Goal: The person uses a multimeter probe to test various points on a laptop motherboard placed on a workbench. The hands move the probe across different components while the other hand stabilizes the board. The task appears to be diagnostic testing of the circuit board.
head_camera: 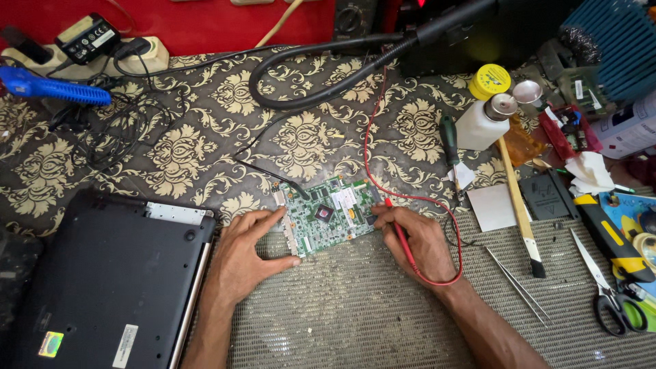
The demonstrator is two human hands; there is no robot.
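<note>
- Two hands on one view, head camera looking down at my bench.
- My left hand (249, 256) lies spread flat, thumb and forefinger apart, bracing the left edge of the green circuit board (326, 214); it clamps nothing.
- My right hand (417, 239) is pinched shut on a red test probe (398, 229), tip touching the board's right edge.
- Board sits between my hands, at the seam of the patterned cloth (205, 137) and the grey mesh mat (355, 307).
- Board's long axis runs left to right, tilted slightly up to the right; the probe slants up-left toward it. Right hand is the nearer one to the contact point.
- Board looks bare, densely populated, dark square chip near the middle, pale connectors along the left edge.
- Red lead (372, 130) loops from the probe round my right wrist, then up the bench.
- Black laptop base (102, 280) lies left of my left arm; tweezers (516, 280), scissors (608, 290) and a white solvent bottle (482, 119) lie to the right.
</note>
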